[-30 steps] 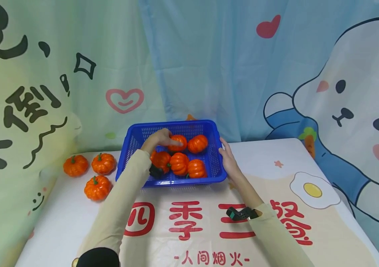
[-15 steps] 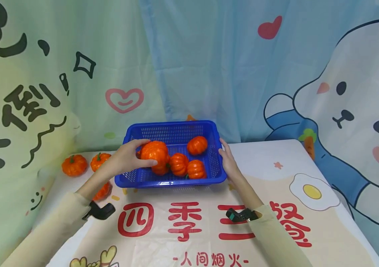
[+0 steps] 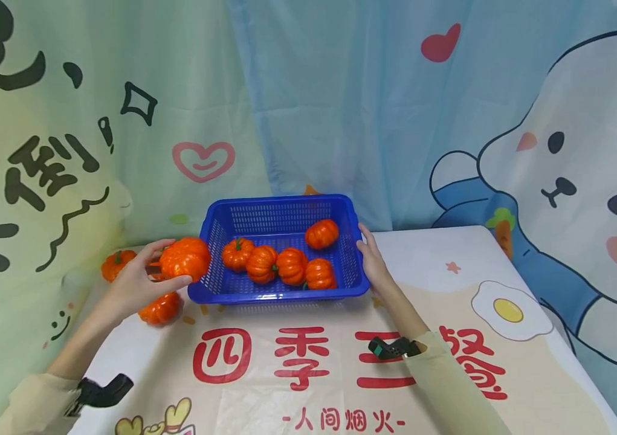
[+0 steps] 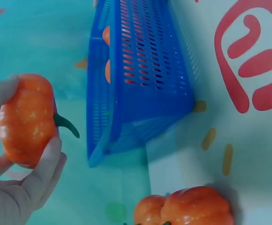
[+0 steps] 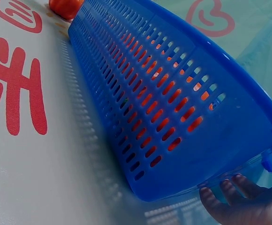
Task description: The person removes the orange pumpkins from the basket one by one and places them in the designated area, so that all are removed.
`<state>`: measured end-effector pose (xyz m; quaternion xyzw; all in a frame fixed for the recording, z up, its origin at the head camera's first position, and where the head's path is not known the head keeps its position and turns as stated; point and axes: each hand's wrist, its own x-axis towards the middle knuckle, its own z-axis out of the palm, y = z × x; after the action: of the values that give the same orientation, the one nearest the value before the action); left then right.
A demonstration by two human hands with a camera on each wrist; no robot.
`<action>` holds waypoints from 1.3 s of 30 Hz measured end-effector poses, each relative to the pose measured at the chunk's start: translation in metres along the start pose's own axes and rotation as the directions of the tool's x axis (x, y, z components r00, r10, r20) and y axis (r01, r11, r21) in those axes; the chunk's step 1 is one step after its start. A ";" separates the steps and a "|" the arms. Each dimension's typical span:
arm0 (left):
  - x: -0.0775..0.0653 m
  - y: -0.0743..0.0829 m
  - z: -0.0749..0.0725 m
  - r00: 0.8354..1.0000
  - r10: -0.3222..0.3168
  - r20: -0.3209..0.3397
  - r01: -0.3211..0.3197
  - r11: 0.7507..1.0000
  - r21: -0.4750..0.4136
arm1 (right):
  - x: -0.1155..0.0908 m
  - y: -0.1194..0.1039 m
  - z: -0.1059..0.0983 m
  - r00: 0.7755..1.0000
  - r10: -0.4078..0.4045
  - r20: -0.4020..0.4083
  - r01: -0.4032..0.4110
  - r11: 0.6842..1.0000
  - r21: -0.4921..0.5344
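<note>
My left hand [image 3: 136,281] holds an orange toy pumpkin [image 3: 185,258] just outside the left rim of a blue plastic basket [image 3: 281,298]. In the left wrist view, thumb and fingers wrap that pumpkin [image 4: 28,119], its green stem pointing toward the basket [image 4: 145,84]. My right hand [image 3: 374,266] grips the basket's right end at the rim. In the right wrist view, its fingers [image 5: 230,190] bend against the outer end wall, with the thumb mostly hidden. Several orange pumpkins [image 3: 292,266] lie inside the basket, one [image 3: 321,234] toward the back right.
Left of the basket, pumpkins [image 3: 118,264] lie on the white table; another pumpkin [image 3: 160,309] sits nearer the front, and one is mostly hidden behind the left hand. A printed cloth [image 3: 264,362] covers the table. A curtain [image 3: 308,109] hangs close behind the basket.
The left hand has picked a pumpkin out of the basket and carried it left over the rim. The right hand and basket have hardly moved.
</note>
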<state>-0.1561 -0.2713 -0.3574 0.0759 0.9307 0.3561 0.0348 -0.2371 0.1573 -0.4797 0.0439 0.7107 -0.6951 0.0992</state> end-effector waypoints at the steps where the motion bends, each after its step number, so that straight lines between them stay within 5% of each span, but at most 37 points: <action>1: 0.000 -0.002 0.000 1.000 -0.003 0.004 0.003 1.000 -0.022 | 0.000 0.000 0.000 1.000 -0.001 0.001 0.001 1.000 0.000; 12: 0.004 -0.023 0.006 0.999 -0.048 -0.009 0.045 0.977 -0.210 | -0.008 -0.012 0.001 1.000 0.003 0.021 -0.004 1.000 0.026; 19: 0.006 -0.038 0.011 0.997 -0.032 -0.067 0.007 0.939 -0.344 | -0.018 -0.027 0.004 1.000 0.009 0.029 -0.009 1.000 0.018; 26: 0.009 -0.047 0.014 0.995 -0.007 -0.101 -0.032 0.925 -0.378 | -0.011 -0.015 0.002 1.000 -0.007 0.021 0.006 1.000 0.004; 33: 0.010 -0.049 0.013 0.992 -0.107 -0.063 0.084 0.952 -0.296 | 0.000 0.000 0.000 0.999 -0.031 0.005 0.031 0.999 -0.018; 39: 0.009 -0.055 0.015 0.976 -0.159 -0.147 0.081 0.897 -0.434 | -0.002 0.000 -0.001 1.000 -0.030 0.005 0.030 0.999 -0.018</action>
<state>-0.1698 -0.2998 -0.4054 -0.0234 0.8329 0.5528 -0.0110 -0.2356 0.1583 -0.4795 0.0307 0.7174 -0.6901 0.0906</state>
